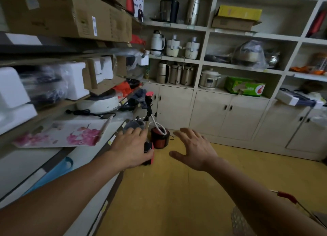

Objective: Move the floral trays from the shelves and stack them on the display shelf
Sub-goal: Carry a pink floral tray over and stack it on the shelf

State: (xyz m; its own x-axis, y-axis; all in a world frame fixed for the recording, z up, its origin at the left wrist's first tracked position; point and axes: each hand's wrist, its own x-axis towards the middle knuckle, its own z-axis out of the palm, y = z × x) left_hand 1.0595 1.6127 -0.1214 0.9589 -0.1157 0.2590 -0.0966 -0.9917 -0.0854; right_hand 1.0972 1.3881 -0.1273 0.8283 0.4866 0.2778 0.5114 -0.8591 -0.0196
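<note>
Bare left hand [130,148] with fingers relaxed and spread, holding nothing, right hand [193,149] likewise splayed and empty beside it, pink-flowered floral tray [62,134] lying flat on the white shelf [116,125], just left of the left hand, untouched.

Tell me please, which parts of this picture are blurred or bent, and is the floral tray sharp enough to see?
Head view: the left shelves smear with motion blur, so the floral tray shows only soft pink blotches; the far shelving is sharper; wide-angle distortion bows the shelf lines; light is dim and even, without glare; both open hands, left hand and right hand, are slightly soft.
</note>
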